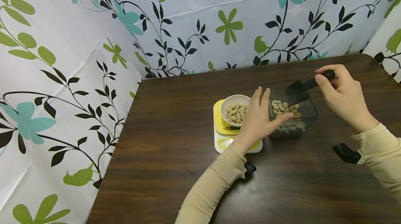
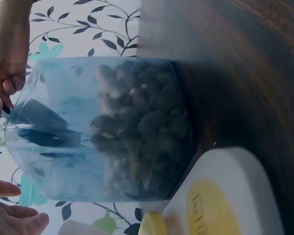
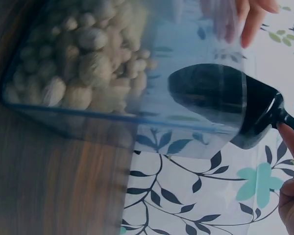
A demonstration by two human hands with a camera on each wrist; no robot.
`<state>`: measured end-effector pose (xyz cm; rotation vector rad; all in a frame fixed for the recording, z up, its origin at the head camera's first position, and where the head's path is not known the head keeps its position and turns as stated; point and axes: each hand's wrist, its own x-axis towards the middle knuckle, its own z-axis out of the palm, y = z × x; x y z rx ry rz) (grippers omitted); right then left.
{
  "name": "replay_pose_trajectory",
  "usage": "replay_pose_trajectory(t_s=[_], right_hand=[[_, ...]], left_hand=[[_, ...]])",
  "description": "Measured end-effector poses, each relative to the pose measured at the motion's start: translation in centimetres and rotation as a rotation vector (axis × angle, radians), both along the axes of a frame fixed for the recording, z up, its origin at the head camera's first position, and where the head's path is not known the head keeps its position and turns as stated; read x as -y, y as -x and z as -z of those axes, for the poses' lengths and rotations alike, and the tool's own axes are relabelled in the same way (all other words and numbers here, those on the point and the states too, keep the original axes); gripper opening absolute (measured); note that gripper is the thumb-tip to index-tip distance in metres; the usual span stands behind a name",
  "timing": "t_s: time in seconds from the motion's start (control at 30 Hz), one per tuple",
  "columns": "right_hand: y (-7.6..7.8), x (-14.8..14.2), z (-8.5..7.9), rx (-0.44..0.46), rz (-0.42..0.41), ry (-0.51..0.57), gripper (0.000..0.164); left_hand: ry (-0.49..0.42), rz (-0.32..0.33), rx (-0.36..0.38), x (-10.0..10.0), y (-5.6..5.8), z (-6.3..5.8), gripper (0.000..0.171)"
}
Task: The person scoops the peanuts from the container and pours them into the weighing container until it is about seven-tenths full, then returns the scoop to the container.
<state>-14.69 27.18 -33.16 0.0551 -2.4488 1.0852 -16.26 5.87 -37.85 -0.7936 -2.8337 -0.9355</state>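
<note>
My right hand (image 1: 347,95) grips the handle of a black scoop (image 1: 296,90). The scoop's blade tilts down into the open top of a clear bin (image 2: 73,176), above the unshelled peanuts (image 1: 283,107); the right wrist view shows no peanuts on the visible side of the blade (image 3: 206,90). My left hand (image 1: 258,118) is held with straight fingers between a white bowl (image 1: 223,111) and the bin, its thumb across the bin's near left corner. Whether it touches the rim I cannot tell. Peanuts also lie in the bowl, which sits on a yellow and white kitchen scale (image 1: 219,130).
Everything stands on a dark brown wooden table (image 1: 163,140). Behind it and to the left hangs a white cloth (image 1: 194,8) printed with leaves and flowers. A black strap end (image 1: 346,153) sticks out at my right sleeve.
</note>
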Motion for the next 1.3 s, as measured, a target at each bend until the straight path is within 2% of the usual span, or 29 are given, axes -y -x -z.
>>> replay_pose_trajectory(t_s=[0.17, 0.3, 0.5, 0.7, 0.8, 0.87, 1.03, 1.13, 1.3], right_hand=[[-0.1, 0.3, 0.6, -0.043, -0.085, -0.179, 0.026], [0.1, 0.7, 0.8, -0.115, -0.139, -0.335, 0.026], [0.4, 1.3, 0.9, -0.258, -0.201, -0.491, 0.024], [1.1, 1.7, 1.9, -0.454, -0.285, -0.601, 0.055], [1.4, 1.7, 2.6, -0.487, -0.316, -0.63, 0.057], [1.4, 1.6, 3.2, -0.465, -0.329, -0.624, 0.054], [1.4, 1.1, 3.5, -0.258, -0.307, -0.535, 0.022], [1.2, 0.9, 3.2, -0.154, -0.272, -0.477, 0.021], [0.9, 0.7, 3.0, -0.06, -0.215, -0.399, 0.023]], left_hand=[[-0.005, 0.023, 0.066, -0.6, -0.2, 0.6, 0.089], [0.012, 0.037, 0.074, -0.9, -0.2, 0.9, 0.09], [0.028, 0.035, 0.075, -1.0, -0.2, 1.0, 0.091], [0.025, 0.027, 0.076, -1.0, -0.1, 1.0, 0.091], [0.023, 0.028, 0.08, -1.0, -0.1, 1.0, 0.092], [0.025, 0.03, 0.079, -1.0, -0.2, 1.0, 0.092], [0.024, 0.039, 0.06, -1.0, -0.2, 1.2, 0.091], [0.024, 0.039, 0.054, -0.9, -0.2, 1.2, 0.091], [0.026, 0.033, 0.054, -0.9, -0.1, 1.2, 0.092]])
